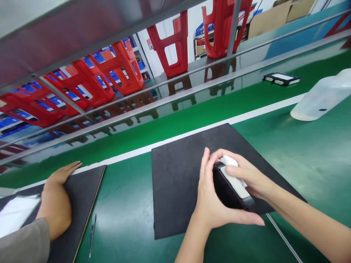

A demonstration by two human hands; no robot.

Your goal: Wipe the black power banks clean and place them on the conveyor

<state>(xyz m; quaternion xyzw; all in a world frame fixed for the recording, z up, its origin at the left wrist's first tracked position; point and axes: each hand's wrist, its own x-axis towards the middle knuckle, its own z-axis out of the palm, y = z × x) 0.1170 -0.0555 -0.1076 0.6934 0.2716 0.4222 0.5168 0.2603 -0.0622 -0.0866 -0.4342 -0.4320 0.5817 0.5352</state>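
Observation:
My left hand (207, 199) is wrapped round a black rectangular device (229, 190), thumb along its lower end and fingers at its upper end. A pale strip (236, 182) runs along the device's upward-facing side. My right hand (248, 173) pinches a crumpled white cloth or tissue (229, 160), with its thumb against the pale strip. Both hands are above a black mat (178, 179) on the green bench. Part of the cloth and the device's far face are hidden by my fingers.
At left, a co-worker's arm (56, 204) rests over another dark mat (90, 190) with white sheets (18, 213). Tweezers (92, 235) lie between the mats. A translucent white bottle (320, 96) and another black device (282, 78) are at right. Red racks (175, 47) stand behind a rail.

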